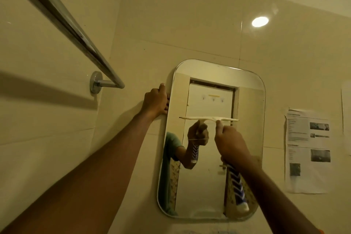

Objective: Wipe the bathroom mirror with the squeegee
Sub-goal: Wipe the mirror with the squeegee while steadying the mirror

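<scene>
In the head view, the frameless wall mirror with rounded corners hangs on the beige glossy tiles, ahead of the person. The squeegee with cream-white blade and blue-and-white patterned handle lies against the glass, a little above the middle. Its blade runs horizontal, across the mirror's width, while the handle goes down and to the right, under the right hand. This hand is closed around the handle just below the blade (the reflection shows the same grasp from the front). The left hand is at the mirror's left edge, fingers curled over the rim, and it seems to steady the mirror. The blade is shorter than the glass is wide: a strip is free at each side of it. So I judge the next pull goes downward, at right angle to the blade, toward the right arm. A chrome towel rail is fixed at the left, and a printed paper sheet at the right.
</scene>
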Tool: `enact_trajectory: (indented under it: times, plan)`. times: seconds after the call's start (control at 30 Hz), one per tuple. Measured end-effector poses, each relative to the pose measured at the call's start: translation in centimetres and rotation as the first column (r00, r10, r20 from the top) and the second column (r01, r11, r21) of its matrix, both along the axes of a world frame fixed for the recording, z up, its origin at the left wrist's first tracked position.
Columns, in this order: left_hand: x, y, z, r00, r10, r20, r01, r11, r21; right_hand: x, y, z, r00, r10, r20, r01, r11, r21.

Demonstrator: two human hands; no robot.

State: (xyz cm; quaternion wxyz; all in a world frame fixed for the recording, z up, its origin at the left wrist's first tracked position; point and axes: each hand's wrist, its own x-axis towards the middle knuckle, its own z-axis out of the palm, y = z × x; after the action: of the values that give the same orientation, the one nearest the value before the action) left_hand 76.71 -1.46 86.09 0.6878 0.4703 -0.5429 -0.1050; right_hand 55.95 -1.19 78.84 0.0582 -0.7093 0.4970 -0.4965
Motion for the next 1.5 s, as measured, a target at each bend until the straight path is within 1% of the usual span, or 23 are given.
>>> enact_trajectory:
  times: [0.07, 0.17, 0.2, 0.27, 0.33, 0.4, 0.5, 0.6, 0.67, 0.7, 0.73, 0.83, 0.9, 0.93, 1.0, 1.13, 1.2, 1.23, 1.27, 1.33, 1.4, 1.47, 1.5]
  plan:
    - [0.2, -0.2, 0.0, 1.000, -0.003, 0.002, 0.003, 1.000, -0.010, -0.2, 0.5, 2.3, 1.000, 0.001, 0.002, -0.001, 1.000, -0.030]
    - [0.6, -0.3, 0.2, 1.000, -0.016, -0.025, 0.015, 1.000, -0.006, 0.3, 0.8, 8.8, 1.000, 0.020, -0.005, -0.020, 0.975, -0.220]
    - [0.6, -0.3, 0.3, 0.999, -0.027, -0.035, 0.028, 1.000, 0.007, 0.8, 0.9, 10.9, 1.000, 0.024, 0.004, -0.022, 0.968, -0.250]
    - [0.7, -0.2, 0.5, 0.997, -0.062, -0.054, 0.065, 0.997, 0.048, 1.8, 0.7, 13.0, 0.999, 0.023, 0.042, -0.013, 0.970, -0.244]
    - [1.2, -0.3, 0.8, 0.990, -0.121, -0.073, 0.126, 0.989, 0.083, 2.2, 0.2, 11.3, 0.999, 0.019, 0.049, -0.008, 0.974, -0.228]
    - [1.7, -0.4, 0.8, 0.985, -0.156, -0.076, 0.163, 0.982, 0.097, 2.1, -0.4, 6.7, 0.998, 0.061, 0.035, -0.052, 0.979, -0.197]
    - [1.7, -0.8, 0.6, 0.989, -0.134, -0.070, 0.139, 0.987, 0.081, 1.9, -0.5, -0.8, 0.994, 0.099, 0.055, -0.092, 0.988, -0.122]
    - [1.1, -0.5, 0.1, 0.998, -0.065, -0.010, 0.065, 0.997, 0.052, 1.5, -0.2, -5.5, 0.999, 0.046, -0.016, -0.048, 0.995, -0.082]
    - [0.9, -0.5, -0.6, 0.999, -0.007, 0.038, 0.005, 0.999, 0.044, 0.9, 0.4, -5.6, 0.997, 0.037, -0.074, -0.041, 0.998, -0.047]
    - [0.9, -0.5, -1.0, 0.997, 0.031, 0.073, -0.034, 0.999, 0.039, 0.5, 0.7, -4.6, 0.996, 0.050, -0.067, -0.054, 0.997, -0.047]
    - [0.8, -0.5, -1.3, 0.991, 0.073, 0.113, -0.076, 0.997, 0.029, 0.1, 0.8, -3.1, 0.998, 0.056, -0.042, -0.059, 0.996, -0.072]
    - [0.5, -0.5, -2.4, 0.969, 0.156, 0.194, -0.164, 0.986, 0.022, -1.8, -0.4, 2.4, 0.998, 0.039, 0.049, -0.027, 0.976, -0.214]
    - [0.3, -0.6, -2.9, 0.961, 0.177, 0.211, -0.185, 0.983, 0.015, -2.9, -1.5, 3.7, 0.993, 0.047, 0.108, -0.021, 0.972, -0.236]
    - [0.4, -0.7, -3.1, 0.960, 0.186, 0.210, -0.191, 0.982, 0.006, -3.2, -2.0, 3.1, 0.991, 0.050, 0.126, -0.021, 0.975, -0.222]
    - [0.5, -1.0, -3.4, 0.958, 0.199, 0.206, -0.201, 0.979, -0.009, -3.2, -2.6, -0.2, 0.989, 0.044, 0.141, -0.015, 0.980, -0.197]
    - [0.5, -1.5, -3.9, 0.943, 0.244, 0.225, -0.242, 0.970, -0.035, -2.1, -3.0, -10.0, 0.990, 0.004, 0.139, 0.016, 0.990, -0.143]
    - [0.5, -1.6, -4.0, 0.941, 0.260, 0.216, -0.257, 0.965, -0.043, -1.9, -2.5, -13.0, 0.994, -0.037, 0.099, 0.045, 0.996, -0.080]
    - [0.5, -1.5, -4.0, 0.943, 0.256, 0.210, -0.252, 0.967, -0.045, -2.0, -2.2, -13.4, 0.997, -0.041, 0.072, 0.046, 0.996, -0.070]
    - [0.5, -1.4, -4.1, 0.946, 0.251, 0.206, -0.247, 0.968, -0.046, -2.3, -1.9, -12.8, 0.998, -0.021, 0.060, 0.026, 0.997, -0.074]
    - [0.4, -1.2, -4.1, 0.944, 0.250, 0.215, -0.245, 0.968, -0.050, -3.3, -1.5, -9.2, 0.995, 0.038, 0.096, -0.023, 0.988, -0.151]
    - [0.4, -1.1, -4.1, 0.944, 0.248, 0.218, -0.242, 0.969, -0.054, -4.8, -2.4, -3.9, 0.988, 0.028, 0.151, 0.009, 0.971, -0.239]
    - [0.3, -1.1, -4.0, 0.948, 0.238, 0.210, -0.232, 0.971, -0.054, -6.4, -3.3, 0.5, 0.972, 0.009, 0.233, 0.047, 0.972, -0.230]
    - [0.3, -1.0, -4.0, 0.949, 0.238, 0.209, -0.232, 0.971, -0.053, -7.0, -3.8, 1.4, 0.966, 0.002, 0.260, 0.055, 0.976, -0.212]
